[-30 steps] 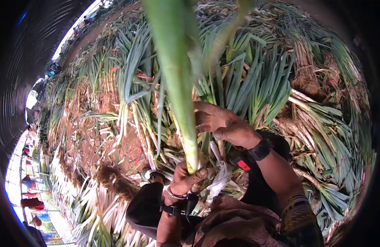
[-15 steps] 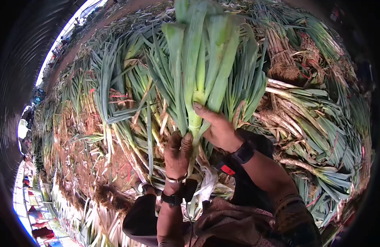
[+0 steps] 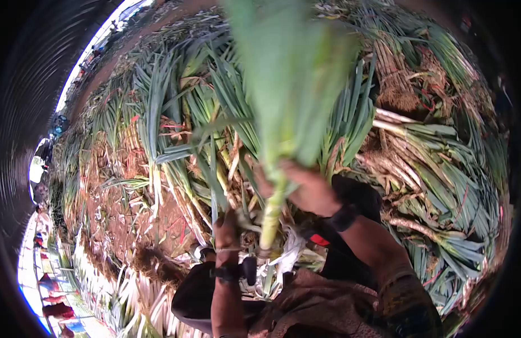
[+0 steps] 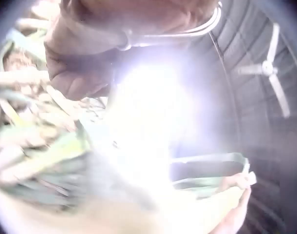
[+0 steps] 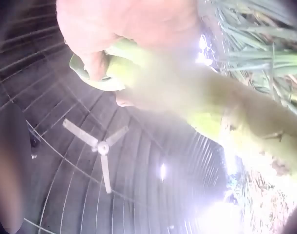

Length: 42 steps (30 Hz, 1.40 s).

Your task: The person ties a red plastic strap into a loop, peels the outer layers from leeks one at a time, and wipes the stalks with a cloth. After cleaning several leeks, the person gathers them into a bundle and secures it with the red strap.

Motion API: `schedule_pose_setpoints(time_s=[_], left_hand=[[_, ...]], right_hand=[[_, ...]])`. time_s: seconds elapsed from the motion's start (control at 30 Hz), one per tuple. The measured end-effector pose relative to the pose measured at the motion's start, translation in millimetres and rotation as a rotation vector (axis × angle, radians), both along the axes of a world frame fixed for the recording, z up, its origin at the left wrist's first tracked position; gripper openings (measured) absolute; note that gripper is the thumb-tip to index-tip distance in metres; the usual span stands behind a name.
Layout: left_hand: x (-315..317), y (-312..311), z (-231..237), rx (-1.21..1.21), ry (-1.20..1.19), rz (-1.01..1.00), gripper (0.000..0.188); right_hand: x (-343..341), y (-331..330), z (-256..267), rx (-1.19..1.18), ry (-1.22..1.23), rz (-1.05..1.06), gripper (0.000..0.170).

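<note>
My right hand (image 3: pixel 311 188) grips a large leek (image 3: pixel 273 211) near where its pale stalk fans into broad green leaves. The leek stands upright in front of me, its leaves blurred and its pale base toward my lap. In the right wrist view its thick stalk (image 5: pixel 256 117) runs down to the right from my curled fingers. My left hand (image 3: pixel 226 228) is beside the stalk, apart from it, with fingers curled. A blurred green leaf strip (image 3: pixel 207 163) rises from those fingers. Glare whitens much of the left wrist view, where the hand (image 4: pixel 75 58) shows at the top.
Piles of leeks (image 3: pixel 429 158) lie on the right, with more bundles (image 3: pixel 159 107) ahead and to the left. Pale stalks (image 3: pixel 125 293) line the lower left. Bare brown soil (image 3: pixel 153 219) shows between them. White plastic (image 3: pixel 288 253) lies by my knees.
The right hand has gone from apart from the leek to gripping its upper stalk. The left hand first held the base, then a leaf at the stalk, and has now moved left and down.
</note>
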State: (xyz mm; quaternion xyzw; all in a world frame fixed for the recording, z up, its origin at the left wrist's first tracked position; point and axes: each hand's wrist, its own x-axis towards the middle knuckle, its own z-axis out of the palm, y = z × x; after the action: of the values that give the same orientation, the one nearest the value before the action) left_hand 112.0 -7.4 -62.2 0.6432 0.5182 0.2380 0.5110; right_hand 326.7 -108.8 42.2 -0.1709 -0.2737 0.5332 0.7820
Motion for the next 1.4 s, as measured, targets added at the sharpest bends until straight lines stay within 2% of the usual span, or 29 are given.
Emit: schedule_pose_setpoints(time_s=[0.03, 0.1, 0.13, 0.17, 0.2, 0.23, 0.27, 0.3, 0.33, 0.37, 0.4, 0.43, 0.6, 0.7, 0.87, 0.97, 1.03, 1.1, 1.17, 1.2, 1.23, 1.4], left_hand=[[-24, 16, -24, -0.399, -0.096, 0.294, 0.027], [-85, 44, -82, -0.081, -0.095, 0.284, 0.029], [-121, 61, -97, 0.127, 0.195, 0.168, 0.03], [-124, 82, -101, 0.362, 0.439, 0.046, 0.032], [-78, 56, -28, 0.517, 0.786, 0.016, 0.044], [-78, 65, -45, 1.058, 0.768, 0.02, 0.053], [-43, 54, -11, 0.809, 0.498, -0.016, 0.055], [-16, 43, 0, 0.403, 0.051, -0.036, 0.058], [20, 13, 28, 0.382, -0.137, -0.105, 0.055], [48, -9, 52, 0.502, -0.251, -0.308, 0.045], [71, -24, 59, 0.435, -0.341, -0.391, 0.038], [89, -37, 69, 0.466, -0.19, -0.439, 0.032], [113, -54, 55, 0.564, -0.181, -0.34, 0.025], [119, -61, 59, 0.683, -0.054, -0.32, 0.022], [107, -53, 64, 0.924, 0.001, -0.505, 0.023], [73, -57, 85, 0.966, -0.03, -0.782, 0.02], [39, -67, 95, 0.917, 0.014, -0.96, 0.019], [3, -70, 113, 0.845, 0.141, -1.02, 0.019], [-38, -73, 125, 0.688, 0.201, -1.173, 0.03], [-55, -76, 122, 0.713, 0.199, -1.242, 0.031], [-71, -82, 124, 0.604, 0.198, -1.211, 0.031], [-112, -110, 159, 0.503, 0.311, -1.09, 0.026]], right_hand=[[17, -4, 0, 0.047, -0.036, -0.047, 0.043], [35, -5, -2, -0.092, 0.067, -0.18, 0.039], [27, -9, -6, -0.101, 0.086, -0.185, 0.038], [31, -3, -2, -0.071, 0.066, -0.195, 0.037], [32, 2, 2, -0.041, 0.056, -0.214, 0.036], [31, 4, 3, -0.049, 0.068, -0.221, 0.035], [30, 7, 1, -0.06, 0.077, -0.231, 0.034], [28, 8, -3, -0.081, 0.093, -0.238, 0.033], [27, 11, -7, -0.068, 0.06, -0.247, 0.033], [25, 13, -8, -0.085, 0.065, -0.254, 0.033], [22, 15, -9, -0.102, 0.072, -0.267, 0.032], [21, 15, -11, -0.119, 0.08, -0.282, 0.032], [31, 12, -17, -0.192, 0.135, -0.4, 0.027], [33, 13, -21, -0.232, 0.152, -0.463, 0.024], [32, 14, -22, -0.288, 0.213, -0.434, 0.019], [33, 12, -23, -0.297, 0.205, -0.414, 0.017], [41, 13, -19, -0.351, 0.26, -0.402, 0.015], [47, 14, -25, -0.24, 0.286, -0.394, 0.012], [53, 11, -20, -0.229, 0.268, -0.429, 0.011], [57, 11, -19, -0.234, 0.287, -0.438, 0.012], [61, 11, -19, -0.238, 0.303, -0.445, 0.014], [73, 13, -25, -0.196, 0.403, -0.362, 0.011]])
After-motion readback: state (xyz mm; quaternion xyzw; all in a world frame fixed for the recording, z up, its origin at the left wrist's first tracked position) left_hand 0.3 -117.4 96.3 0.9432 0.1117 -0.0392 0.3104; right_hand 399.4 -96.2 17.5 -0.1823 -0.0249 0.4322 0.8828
